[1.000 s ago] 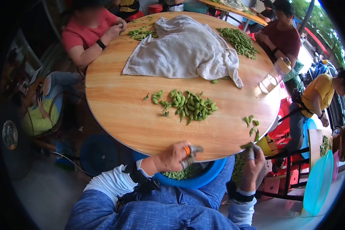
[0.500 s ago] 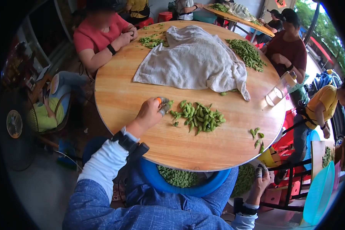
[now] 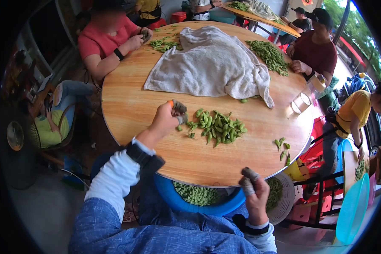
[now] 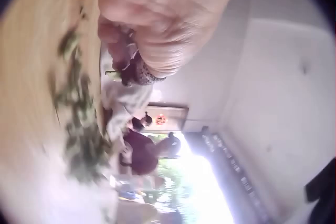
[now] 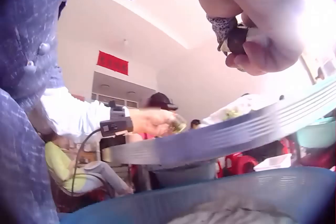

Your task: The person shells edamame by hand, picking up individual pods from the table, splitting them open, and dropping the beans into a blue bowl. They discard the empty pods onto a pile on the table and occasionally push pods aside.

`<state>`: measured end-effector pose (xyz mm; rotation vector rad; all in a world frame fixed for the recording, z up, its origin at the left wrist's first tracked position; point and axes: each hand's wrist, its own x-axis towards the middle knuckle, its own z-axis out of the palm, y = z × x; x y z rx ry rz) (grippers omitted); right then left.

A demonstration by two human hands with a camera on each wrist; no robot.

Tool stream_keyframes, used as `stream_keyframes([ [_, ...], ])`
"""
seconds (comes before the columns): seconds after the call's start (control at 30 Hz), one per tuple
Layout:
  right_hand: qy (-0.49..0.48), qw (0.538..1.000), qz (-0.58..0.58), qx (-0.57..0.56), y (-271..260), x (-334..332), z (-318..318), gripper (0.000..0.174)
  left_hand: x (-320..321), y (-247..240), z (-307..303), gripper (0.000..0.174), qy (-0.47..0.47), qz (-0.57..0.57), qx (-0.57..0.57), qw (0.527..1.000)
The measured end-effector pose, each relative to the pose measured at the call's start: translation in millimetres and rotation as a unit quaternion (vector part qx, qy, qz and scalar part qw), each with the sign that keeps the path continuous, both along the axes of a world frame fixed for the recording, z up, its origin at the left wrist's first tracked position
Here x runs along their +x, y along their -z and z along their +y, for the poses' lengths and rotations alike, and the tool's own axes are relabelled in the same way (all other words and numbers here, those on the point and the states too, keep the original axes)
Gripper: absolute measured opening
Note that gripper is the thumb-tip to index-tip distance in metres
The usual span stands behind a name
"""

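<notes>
Green soybean pods [image 3: 224, 129] lie heaped on the round wooden table [image 3: 131, 114]. My left hand [image 3: 163, 120] is at the left end of this heap, with grey covers and an orange band on its fingers. It pinches a pod, whose green tip [image 4: 111, 74] shows at the fingers in the left wrist view. My right hand [image 3: 257, 194] is raised by the table's near edge, its fingers loosely curled and two in grey covers. No pod shows in it. Below it in the right wrist view is the table rim [image 5: 231, 140].
A blue tub [image 3: 173, 205] of shelled beans [image 3: 194, 194] is under the near edge. Right of it stands a white basket [image 3: 288, 203] of green pods. A white towel [image 3: 207, 63] covers the table's middle. A clear jug [image 3: 302, 101] and a few pods [image 3: 282, 148] are at the right.
My left hand has gone from the near edge to the pod heap and pinches a pod. My right hand let go of its pod, dipped towards the basket and came back up beside the table edge.
</notes>
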<state>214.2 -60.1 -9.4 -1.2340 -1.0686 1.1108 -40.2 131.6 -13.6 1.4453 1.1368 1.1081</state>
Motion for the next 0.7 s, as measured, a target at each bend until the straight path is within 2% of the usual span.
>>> stream_keyframes([
  [0.07, -0.073, 0.997, 0.032, -0.022, -7.5, -20.8, 10.1, 0.033, 17.1, -5.4, -35.3, 0.017, 0.007, -0.126, -0.037, 0.991],
  [0.17, -0.15, 0.984, 0.09, -0.014, 1.9, -42.6, 25.5, 0.041, 44.8, -5.6, -85.0, 0.022, 0.03, -0.175, -0.007, 0.984],
  [0.3, -0.122, 0.989, 0.08, -0.01, 8.5, -49.1, 34.8, 0.032, 65.6, -2.0, -124.0, 0.021, 0.069, -0.176, 0.018, 0.982],
  [0.33, -0.093, 0.994, 0.037, 0.041, 17.0, -46.9, 34.9, 0.025, 67.3, 0.2, -127.8, 0.021, 0.067, -0.155, 0.03, 0.985],
  [0.37, -0.092, 0.992, -0.05, 0.074, 16.2, -36.9, 33.6, 0.025, 65.1, 0.9, -129.0, 0.021, 0.093, -0.122, 0.023, 0.988],
  [0.43, -0.092, 0.963, -0.218, 0.13, -1.6, -22.5, 28.8, 0.026, 61.2, -5.9, -125.5, 0.012, 0.126, -0.086, -0.017, 0.988],
  [0.5, -0.112, 0.923, -0.326, 0.169, -16.6, -12.6, 26.6, 0.028, 57.3, -13.8, -120.0, 0.017, 0.228, -0.069, -0.124, 0.963],
  [0.57, -0.125, 0.879, -0.405, 0.217, -24.2, -8.7, 26.1, 0.029, 57.2, -16.1, -117.3, 0.02, 0.32, -0.036, -0.255, 0.912],
  [0.6, -0.135, 0.867, -0.421, 0.232, -24.6, -6.8, 26.1, 0.032, 59.6, -14.7, -120.2, 0.023, 0.335, -0.04, -0.273, 0.901],
  [0.7, -0.12, 0.909, -0.349, 0.192, -19.4, -8.0, 20.9, 0.031, 59.3, -11.3, -125.2, 0.017, 0.308, -0.147, -0.345, 0.874],
])
